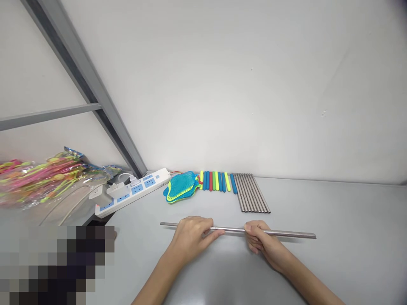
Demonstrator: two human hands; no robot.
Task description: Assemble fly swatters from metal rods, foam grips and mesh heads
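A thin metal telescopic rod lies crosswise between my two hands, a little above the grey table. My left hand is closed around its left part, with the thumb pointing right along the rod. Thumb and fingers of my right hand grip it right of the middle, where the rod gets thicker. Both ends stick out past the hands. Beyond them lie several metal tubes side by side, a row of coloured plastic handles, and a stack of blue and yellow-green fly swatter heads.
A white power strip with plugs and cables lies at the left. Behind it are clear bags of colourful plastic items. A grey metal frame post leans across the left, and a white wall borders the table's back.
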